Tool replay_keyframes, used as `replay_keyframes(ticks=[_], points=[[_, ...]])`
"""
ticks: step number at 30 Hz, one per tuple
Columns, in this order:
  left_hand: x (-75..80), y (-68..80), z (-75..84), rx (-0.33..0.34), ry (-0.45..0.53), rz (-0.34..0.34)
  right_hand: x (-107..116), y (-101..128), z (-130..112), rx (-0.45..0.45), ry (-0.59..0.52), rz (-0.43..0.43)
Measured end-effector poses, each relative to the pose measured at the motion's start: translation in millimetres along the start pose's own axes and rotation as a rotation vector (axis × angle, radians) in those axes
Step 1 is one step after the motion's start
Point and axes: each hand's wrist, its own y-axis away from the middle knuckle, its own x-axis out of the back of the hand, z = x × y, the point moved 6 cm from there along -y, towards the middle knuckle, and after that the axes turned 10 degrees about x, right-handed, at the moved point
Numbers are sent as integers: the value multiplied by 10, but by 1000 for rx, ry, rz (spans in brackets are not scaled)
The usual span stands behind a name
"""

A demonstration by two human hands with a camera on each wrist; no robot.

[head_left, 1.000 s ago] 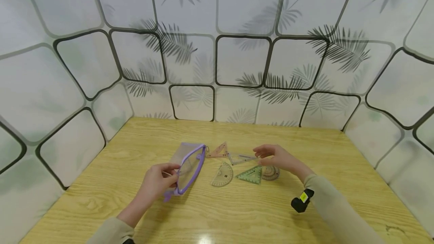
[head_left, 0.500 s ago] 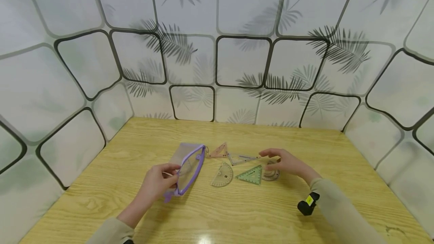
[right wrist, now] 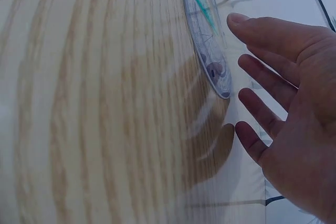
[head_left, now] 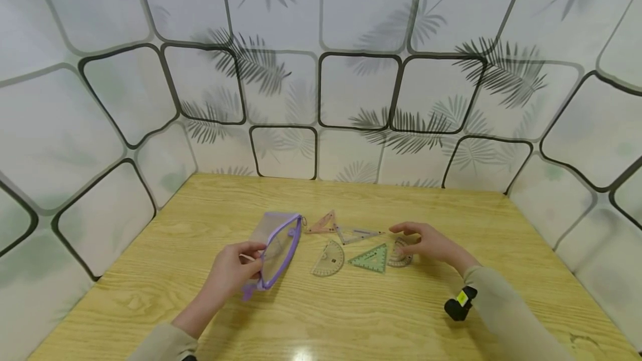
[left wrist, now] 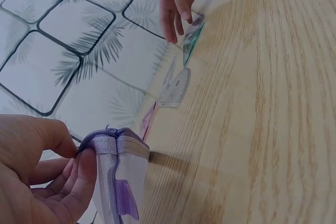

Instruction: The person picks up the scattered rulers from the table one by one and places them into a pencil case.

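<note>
On the left, the person's left hand [head_left: 233,266] pinched the near side of a mesh pouch [head_left: 281,255] between thumb and fingers, a beige sleeve [head_left: 168,341] behind it. The pouch stood on the wood-grain table [head_left: 321,316], its purple-edged mouth gaping toward the right, a purple tab [left wrist: 126,200] showing by the zip at its near end. Just beside its far end lay a pink set square [head_left: 323,230], and below that, a clear half-round protractor [head_left: 327,261] with its curve toward the right. A clear set square [head_left: 359,237] came next, then a green set square [head_left: 373,259] nearer the person, and close by its right edge a smaller rounded protractor [head_left: 399,261]. The right hand [head_left: 428,241] hovered over that last piece, gripping nothing, fingers loosely bent and spread, the thumb apart from them. Below the right wrist I saw a black device [head_left: 457,308] with a yellow patch. Behind the table hung pale walls [head_left: 358,91] patterned with dark rounded squares and leaves.
</note>
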Motion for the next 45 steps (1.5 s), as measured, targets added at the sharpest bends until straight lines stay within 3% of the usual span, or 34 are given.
replay_keyframes(ticks=[22, 45], points=[[-21, -6, -16, 3, 7, 0, -20, 108, 118, -7, 77, -23], [26, 2, -42, 9, 8, 9, -3, 114, 138, -37, 85, -21]])
